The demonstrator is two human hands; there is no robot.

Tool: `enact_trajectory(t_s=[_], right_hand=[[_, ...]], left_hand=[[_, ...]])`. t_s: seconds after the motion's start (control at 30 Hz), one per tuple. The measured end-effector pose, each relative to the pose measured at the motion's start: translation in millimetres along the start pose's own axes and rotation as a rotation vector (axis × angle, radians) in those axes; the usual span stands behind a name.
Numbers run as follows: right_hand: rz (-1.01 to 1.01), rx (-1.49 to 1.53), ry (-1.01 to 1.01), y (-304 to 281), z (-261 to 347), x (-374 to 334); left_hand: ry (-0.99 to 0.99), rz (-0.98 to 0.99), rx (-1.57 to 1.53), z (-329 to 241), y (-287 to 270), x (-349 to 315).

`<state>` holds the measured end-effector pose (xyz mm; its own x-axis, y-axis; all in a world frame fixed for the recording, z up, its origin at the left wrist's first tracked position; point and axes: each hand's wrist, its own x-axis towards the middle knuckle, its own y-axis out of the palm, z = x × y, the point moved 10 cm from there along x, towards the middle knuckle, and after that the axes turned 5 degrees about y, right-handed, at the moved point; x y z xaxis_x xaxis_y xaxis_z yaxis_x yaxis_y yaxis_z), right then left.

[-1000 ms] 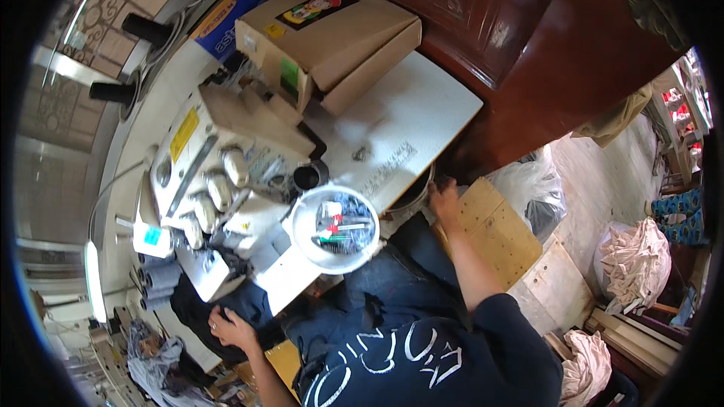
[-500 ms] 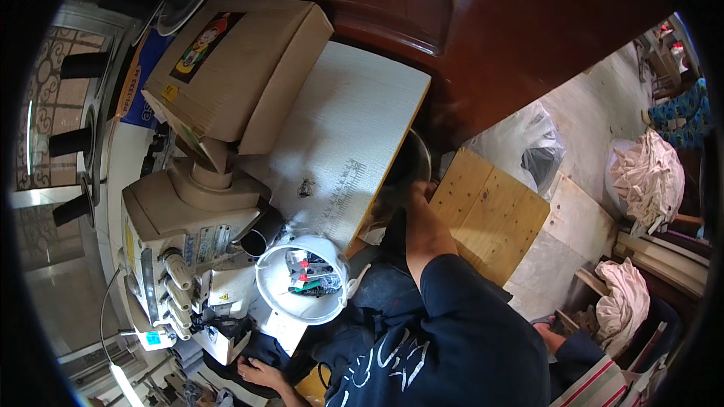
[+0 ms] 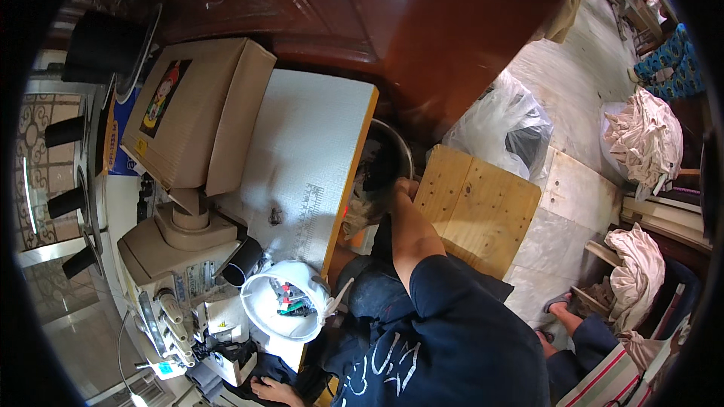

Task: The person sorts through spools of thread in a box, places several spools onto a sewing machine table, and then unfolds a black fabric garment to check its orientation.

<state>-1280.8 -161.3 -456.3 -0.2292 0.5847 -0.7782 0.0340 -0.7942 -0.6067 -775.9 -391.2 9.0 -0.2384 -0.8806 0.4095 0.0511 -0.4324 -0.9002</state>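
My right hand (image 3: 405, 188) reaches down past the table edge to the near rim of a round metal container (image 3: 408, 152). Its fingers are curled at that rim, and the tips are partly hidden. Something dark lies inside the container. At the lower edge, my left hand (image 3: 276, 390) rests on black cloth (image 3: 265, 368) with its fingers stretched out and holds nothing visible. A white bucket (image 3: 256, 313), with small red, green and dark items in it, sits at the table's near end between my two arms.
A beige sewing machine (image 3: 167, 245) and an open cardboard box (image 3: 197, 109) stand on the left of the white table (image 3: 309, 117). Right of my arm is a wooden stool (image 3: 483, 207). Beyond are a clear plastic bag (image 3: 507, 124), pale cloth bundles (image 3: 645, 136) and another person's legs (image 3: 571, 320).
The view has shifted, so table, box and bucket appear further left and more of the metal container shows. My right hand stays at its rim; my left stays on the black cloth.
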Motion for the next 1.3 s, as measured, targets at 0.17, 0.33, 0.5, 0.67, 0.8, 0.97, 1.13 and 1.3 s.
enact_trajectory(t_s=[0.17, 0.33, 0.5, 0.67, 0.8, 0.97, 1.13, 1.3], right_hand=[[0.187, -0.078, -0.226, 1, 23, -37], [0.429, -0.369, -0.412, 34, 37, -56], [0.420, -0.427, -0.391, 24, 36, -83], [0.473, -0.115, 0.093, 28, -9, -67], [0.584, -0.346, -0.088, 23, -24, -108], [0.702, -0.421, -0.204, 40, -29, -101], [0.674, -0.102, 0.180, 45, -61, -96], [0.678, -0.013, 0.190, 25, -38, -100]], left_hand=[[0.054, -0.040, -0.003, -27, -18, 1], [0.214, -0.109, -0.016, -37, -19, 2], [0.202, -0.161, 0.054, -22, -10, -2], [0.226, -0.187, 0.118, -23, -4, 9], [0.072, -0.098, 0.183, 23, -4, -5], [-0.026, 0.038, 0.150, -1, -1, 1], [-0.062, 0.042, 0.175, 10, -2, 8], [-0.093, 0.088, 0.169, 6, 13, 21]])
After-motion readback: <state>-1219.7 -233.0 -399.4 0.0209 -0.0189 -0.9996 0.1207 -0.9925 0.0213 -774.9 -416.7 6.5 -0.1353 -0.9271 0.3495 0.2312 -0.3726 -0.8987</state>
